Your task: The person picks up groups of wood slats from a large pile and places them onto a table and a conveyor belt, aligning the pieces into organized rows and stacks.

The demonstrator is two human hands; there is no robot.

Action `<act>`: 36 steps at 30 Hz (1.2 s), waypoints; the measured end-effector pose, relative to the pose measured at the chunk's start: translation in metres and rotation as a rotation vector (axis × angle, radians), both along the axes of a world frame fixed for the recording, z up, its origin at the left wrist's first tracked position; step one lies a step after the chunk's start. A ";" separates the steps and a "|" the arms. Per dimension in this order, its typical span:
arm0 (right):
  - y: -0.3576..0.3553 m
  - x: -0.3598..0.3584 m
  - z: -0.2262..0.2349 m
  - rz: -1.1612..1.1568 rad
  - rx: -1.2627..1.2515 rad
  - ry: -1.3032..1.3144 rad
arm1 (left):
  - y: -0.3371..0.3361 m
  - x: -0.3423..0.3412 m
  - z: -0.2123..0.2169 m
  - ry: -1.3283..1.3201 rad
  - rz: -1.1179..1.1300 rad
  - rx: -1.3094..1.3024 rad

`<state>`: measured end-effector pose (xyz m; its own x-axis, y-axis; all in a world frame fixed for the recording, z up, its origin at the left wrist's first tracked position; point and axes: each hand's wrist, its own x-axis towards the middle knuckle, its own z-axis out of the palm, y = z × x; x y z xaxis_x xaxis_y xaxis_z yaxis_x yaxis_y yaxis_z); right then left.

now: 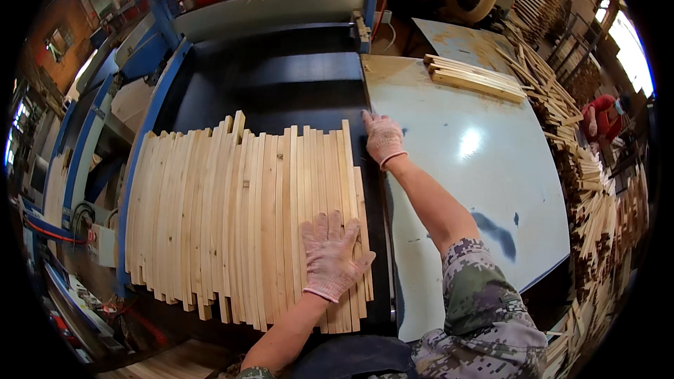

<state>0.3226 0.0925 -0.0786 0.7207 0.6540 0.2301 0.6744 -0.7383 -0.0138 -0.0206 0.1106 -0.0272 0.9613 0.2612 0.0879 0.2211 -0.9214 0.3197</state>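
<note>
A row of long pale wooden strips lies side by side on a black conveyor belt, their ends uneven. My left hand, in a light knitted glove, rests flat on the right-hand strips with its fingers spread. Farther off, my right hand, gloved the same way, is at the seam between the belt and a pale metal table. Its fingers point toward the belt, partly bent, and nothing shows in them. The outermost strip on the right sits lower than its neighbours.
Several squared wooden sticks lie at the table's far end. Heaps of loose strips line the right side, where a person in red is. A blue machine frame borders the belt; a control box stands left.
</note>
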 end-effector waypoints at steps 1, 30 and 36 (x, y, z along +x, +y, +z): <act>0.003 0.008 0.001 0.007 -0.039 -0.020 | 0.001 0.001 -0.001 0.006 -0.001 -0.012; 0.006 0.001 0.033 -0.025 0.170 0.204 | 0.002 -0.001 0.007 -0.029 0.016 -0.038; -0.109 -0.059 0.077 0.052 0.395 0.879 | -0.001 -0.005 -0.005 -0.029 0.008 -0.014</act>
